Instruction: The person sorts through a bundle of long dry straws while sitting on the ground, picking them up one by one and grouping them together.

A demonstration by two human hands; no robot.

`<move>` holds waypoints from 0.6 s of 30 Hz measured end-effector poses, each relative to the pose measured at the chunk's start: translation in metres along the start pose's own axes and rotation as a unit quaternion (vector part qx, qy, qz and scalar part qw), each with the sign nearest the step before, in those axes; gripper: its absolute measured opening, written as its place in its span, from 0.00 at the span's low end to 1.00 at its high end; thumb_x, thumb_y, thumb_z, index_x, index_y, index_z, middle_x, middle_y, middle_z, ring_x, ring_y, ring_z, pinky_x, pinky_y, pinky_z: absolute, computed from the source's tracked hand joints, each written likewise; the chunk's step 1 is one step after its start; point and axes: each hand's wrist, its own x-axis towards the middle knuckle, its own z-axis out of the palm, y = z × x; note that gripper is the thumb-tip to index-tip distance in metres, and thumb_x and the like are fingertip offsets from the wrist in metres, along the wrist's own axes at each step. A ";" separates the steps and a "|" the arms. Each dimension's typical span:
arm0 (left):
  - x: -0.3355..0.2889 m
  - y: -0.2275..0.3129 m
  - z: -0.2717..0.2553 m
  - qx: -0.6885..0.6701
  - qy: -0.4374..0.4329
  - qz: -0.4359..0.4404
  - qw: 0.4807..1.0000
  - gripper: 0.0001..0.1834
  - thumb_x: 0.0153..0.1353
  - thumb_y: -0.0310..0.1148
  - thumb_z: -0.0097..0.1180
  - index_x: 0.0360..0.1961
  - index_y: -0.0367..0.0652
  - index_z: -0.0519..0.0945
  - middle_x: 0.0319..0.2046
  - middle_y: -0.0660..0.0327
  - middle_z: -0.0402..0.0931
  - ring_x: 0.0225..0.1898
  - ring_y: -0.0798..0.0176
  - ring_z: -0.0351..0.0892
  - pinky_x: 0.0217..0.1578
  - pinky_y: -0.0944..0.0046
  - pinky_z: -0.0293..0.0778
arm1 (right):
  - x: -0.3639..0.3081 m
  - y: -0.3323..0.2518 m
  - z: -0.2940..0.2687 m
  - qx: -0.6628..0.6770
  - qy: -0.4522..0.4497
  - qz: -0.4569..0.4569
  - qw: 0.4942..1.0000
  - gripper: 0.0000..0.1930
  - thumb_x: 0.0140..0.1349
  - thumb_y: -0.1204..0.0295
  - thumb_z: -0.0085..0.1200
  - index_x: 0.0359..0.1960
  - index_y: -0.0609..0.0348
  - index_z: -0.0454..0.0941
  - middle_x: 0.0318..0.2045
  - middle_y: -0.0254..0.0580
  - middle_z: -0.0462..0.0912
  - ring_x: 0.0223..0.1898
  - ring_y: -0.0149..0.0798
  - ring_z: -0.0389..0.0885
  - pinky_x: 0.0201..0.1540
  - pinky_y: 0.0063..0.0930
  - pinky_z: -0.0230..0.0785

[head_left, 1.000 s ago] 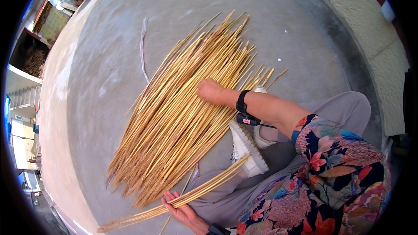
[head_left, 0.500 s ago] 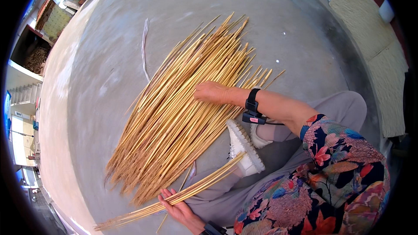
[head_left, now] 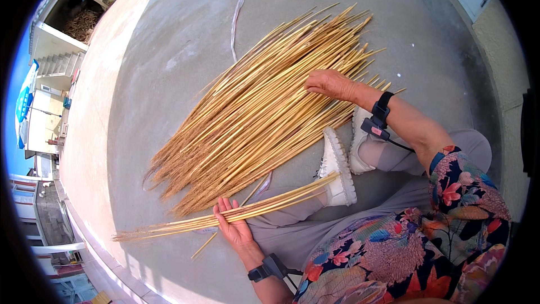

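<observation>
Across the middle of the concrete floor (head_left: pixel 169 95) lies a broad pile of stalks (head_left: pixel 259 115), with its feathery heads toward the lower left and its bare ends toward the upper right. The stalks run nearly parallel, which probably keeps the heads from snagging on one another and leaves the bare ends within easy reach.

Over the bare-stemmed part of the pile, the right hand (head_left: pixel 331 84) reaches with its back up and its fingers drawn close together and pointing down. Whether they grip a stem I cannot tell, as the hand itself hides the tips.

Nearer the body, the left hand (head_left: pixel 236 232) is palm up, its fingers loosely spread beneath a small bunch (head_left: pixel 281 200) that lies across them. The bunch points the same way as the pile, heads to the left, bare ends above a white shoe (head_left: pixel 337 171); whether it touches the shoe is unclear. Carrying it near the heads on a relaxed palm seems to suit such light, long stems.

Below the bunch, a loose stalk (head_left: pixel 205 245) slants across the floor beside the left hand. Beyond the pile's far edge, a pale plastic strip (head_left: pixel 236 22) lies stretched out.
</observation>
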 end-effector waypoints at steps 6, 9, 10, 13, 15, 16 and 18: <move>0.000 0.001 -0.007 0.003 -0.002 0.011 1.000 0.17 0.64 0.35 0.44 0.52 0.40 0.63 0.55 0.50 0.63 0.57 0.53 0.63 0.58 0.47 0.60 | -0.007 0.004 -0.008 0.015 -0.015 0.005 1.000 0.06 0.54 0.70 0.53 0.32 0.57 0.75 0.28 0.41 0.75 0.33 0.46 0.75 0.36 0.33 0.69; 0.000 -0.002 -0.009 0.000 -0.008 0.010 1.000 0.17 0.64 0.35 0.45 0.51 0.41 0.64 0.55 0.50 0.63 0.57 0.53 0.63 0.57 0.46 0.61 | -0.009 0.009 -0.012 0.039 0.001 0.011 0.999 0.06 0.52 0.71 0.54 0.30 0.59 0.75 0.27 0.41 0.75 0.31 0.44 0.75 0.35 0.31 0.69; 0.000 -0.001 -0.009 -0.001 -0.013 0.008 1.000 0.17 0.64 0.35 0.43 0.52 0.40 0.63 0.56 0.50 0.62 0.58 0.53 0.62 0.58 0.46 0.60 | -0.009 0.010 -0.015 0.053 0.003 0.023 0.998 0.06 0.52 0.72 0.54 0.30 0.59 0.76 0.26 0.41 0.75 0.31 0.43 0.75 0.35 0.31 0.68; 0.000 -0.002 -0.011 -0.018 -0.027 0.002 0.999 0.16 0.66 0.34 0.40 0.52 0.38 0.64 0.58 0.50 0.59 0.60 0.53 0.59 0.60 0.47 0.57 | -0.010 0.011 -0.023 0.071 0.008 0.057 0.996 0.05 0.50 0.74 0.55 0.28 0.60 0.75 0.25 0.41 0.75 0.29 0.41 0.75 0.33 0.29 0.68; 0.000 -0.002 -0.010 -0.020 -0.021 -0.002 1.000 0.16 0.65 0.33 0.40 0.52 0.38 0.63 0.58 0.50 0.60 0.60 0.52 0.59 0.60 0.47 0.57 | -0.011 0.009 -0.020 0.016 -0.039 0.009 0.999 0.05 0.47 0.77 0.56 0.26 0.61 0.74 0.24 0.40 0.74 0.28 0.39 0.75 0.32 0.28 0.68; 0.000 -0.002 -0.010 -0.021 -0.018 -0.005 1.000 0.16 0.65 0.33 0.41 0.52 0.38 0.63 0.57 0.50 0.60 0.60 0.52 0.59 0.60 0.47 0.57 | -0.010 0.006 -0.016 0.032 -0.037 0.009 0.999 0.05 0.47 0.77 0.57 0.26 0.61 0.74 0.24 0.40 0.74 0.28 0.39 0.75 0.32 0.28 0.67; -0.001 -0.003 -0.008 -0.030 -0.022 -0.004 0.999 0.16 0.65 0.32 0.41 0.51 0.38 0.64 0.57 0.50 0.60 0.60 0.52 0.59 0.60 0.46 0.57 | -0.008 -0.002 -0.017 0.062 -0.035 0.014 0.997 0.05 0.46 0.77 0.57 0.25 0.61 0.74 0.23 0.39 0.74 0.28 0.39 0.74 0.32 0.28 0.67</move>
